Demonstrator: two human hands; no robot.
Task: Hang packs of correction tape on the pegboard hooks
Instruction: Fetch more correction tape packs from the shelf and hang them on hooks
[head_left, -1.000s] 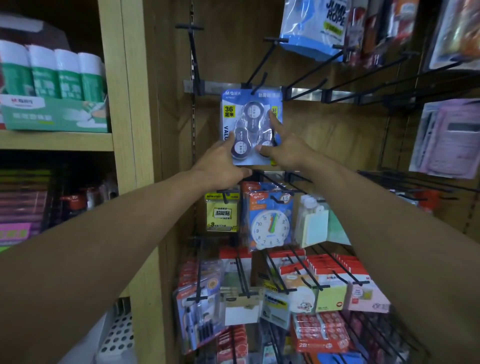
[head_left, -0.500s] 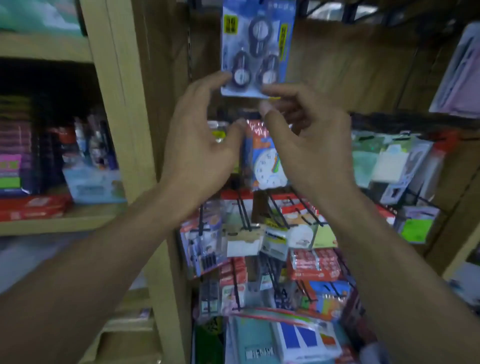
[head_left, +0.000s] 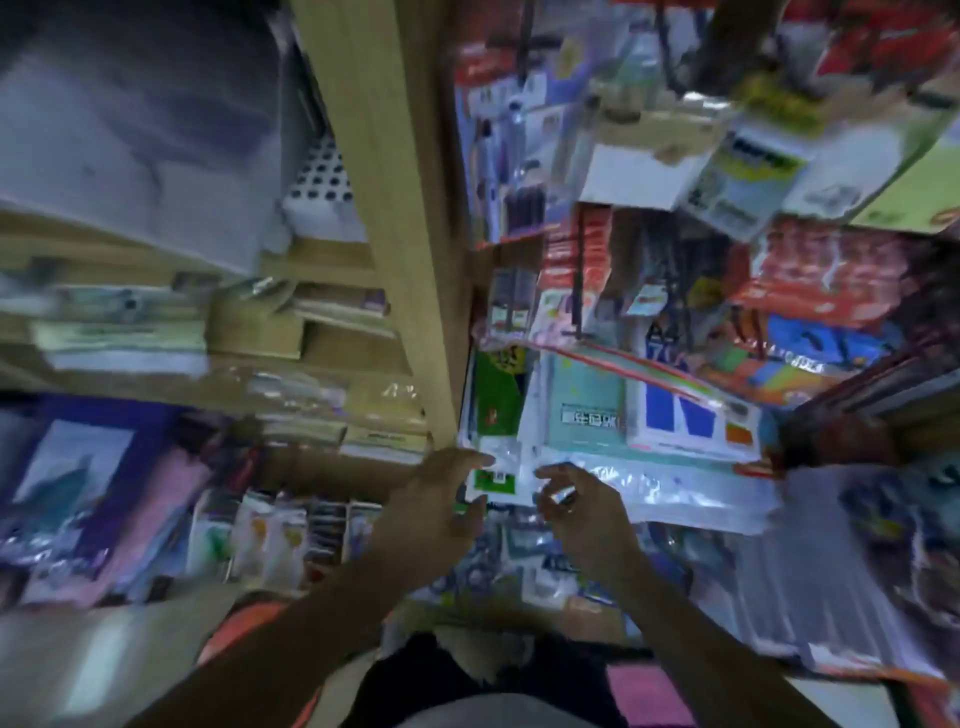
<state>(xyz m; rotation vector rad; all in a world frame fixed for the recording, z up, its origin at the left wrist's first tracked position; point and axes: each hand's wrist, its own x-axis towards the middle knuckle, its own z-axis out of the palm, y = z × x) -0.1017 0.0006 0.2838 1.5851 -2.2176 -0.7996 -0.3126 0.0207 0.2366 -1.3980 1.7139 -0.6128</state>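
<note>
Both hands hang empty below the wooden post (head_left: 410, 249), left hand (head_left: 431, 512) and right hand (head_left: 582, 514) fingers loosely curled; no correction tape pack is visible, so further packs presumably remain.

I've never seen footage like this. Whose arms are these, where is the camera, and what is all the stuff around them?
There is no machine here. A person wears a wide-angle camera on the head, so you look down along their own two bare arms. The picture is blurred because the head is moving. The left hand and right hand reach low, fingers loosely curled, and neither clearly holds anything. Just beyond the fingertips lies a green and white packet. To the right, packets of stationery hang in rows. A wooden post divides them from shelves of stacked paper goods on the left. No correction tape pack can be made out here.
</note>
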